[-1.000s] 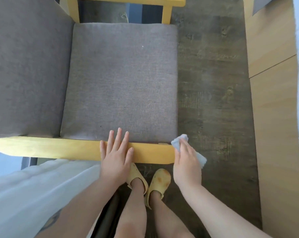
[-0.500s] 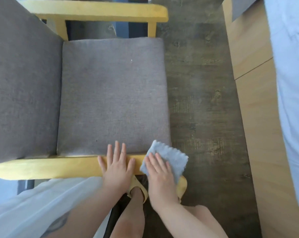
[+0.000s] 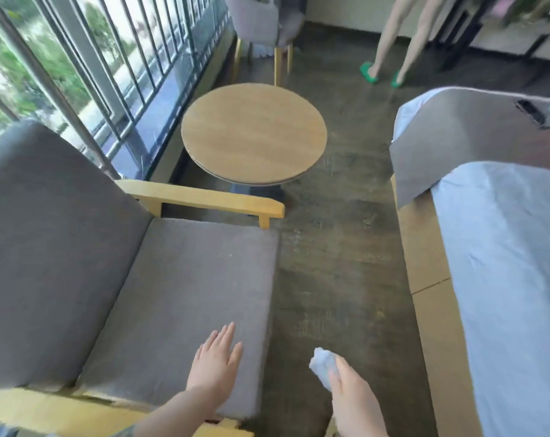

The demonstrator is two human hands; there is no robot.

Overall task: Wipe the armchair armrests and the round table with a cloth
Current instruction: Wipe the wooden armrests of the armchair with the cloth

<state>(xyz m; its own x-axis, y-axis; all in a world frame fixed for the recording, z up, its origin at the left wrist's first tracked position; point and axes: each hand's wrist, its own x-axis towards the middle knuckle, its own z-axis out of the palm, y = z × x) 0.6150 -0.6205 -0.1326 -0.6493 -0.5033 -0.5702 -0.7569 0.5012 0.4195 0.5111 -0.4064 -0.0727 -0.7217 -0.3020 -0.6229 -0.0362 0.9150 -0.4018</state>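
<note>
My right hand (image 3: 355,402) is closed around the bunched pale-blue cloth (image 3: 322,364), held over the dark floor (image 3: 340,247). My left hand (image 3: 215,362) hovers flat, fingers spread, above the armchair's grey seat cushion (image 3: 185,294). The round wooden table (image 3: 253,133) stands beyond the far yellow armrest (image 3: 204,197).

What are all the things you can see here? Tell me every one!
armchair: one, grey cushions, yellow wood frame, left
far armrest: one, yellow, beside the table
near armrest: one, yellow, bottom left
round table: one, light wood, centre, top bare
second chair: one, grey, yellow legs, behind the table
bed: one, pale blue sheet, grey cover, right
window bars: several, dark, upper left
another person's legs: two, green shoes, top right
cloth: one, pale blue, bunched in right hand
left hand: open, over seat cushion
right hand: gripping the cloth, over the floor
</note>
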